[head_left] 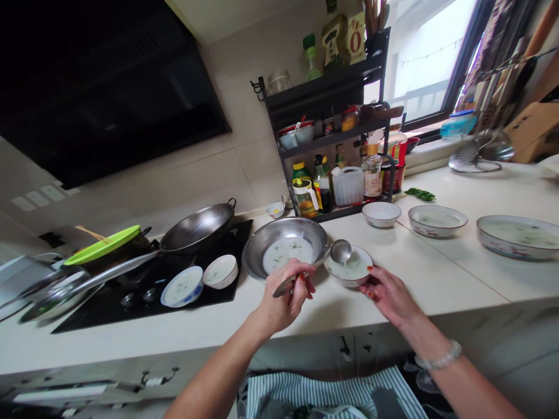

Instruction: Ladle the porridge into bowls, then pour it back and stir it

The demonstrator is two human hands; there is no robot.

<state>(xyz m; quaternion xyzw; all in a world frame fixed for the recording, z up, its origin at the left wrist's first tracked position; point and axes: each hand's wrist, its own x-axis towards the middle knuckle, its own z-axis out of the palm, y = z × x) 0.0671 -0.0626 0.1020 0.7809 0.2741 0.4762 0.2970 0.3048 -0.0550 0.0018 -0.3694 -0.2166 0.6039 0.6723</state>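
Observation:
My left hand [286, 294] is closed around the handle of a metal ladle [340, 251]. The ladle's scoop hangs tilted over a small white bowl [349, 282], which holds pale soup with green bits. At the right side of that bowl, my right hand [388, 294] grips the rim between thumb and fingers. Just behind my left hand sits a wide steel basin [251, 250] with more of the same soup in it.
Left of the basin, two soup bowls [181, 288] stand on the black cooktop [144, 314], near a wok [198, 227]. To the right are a white bowl [381, 215] and two soup-filled bowls [437, 224]. A black rack [325, 142] holds bottles behind.

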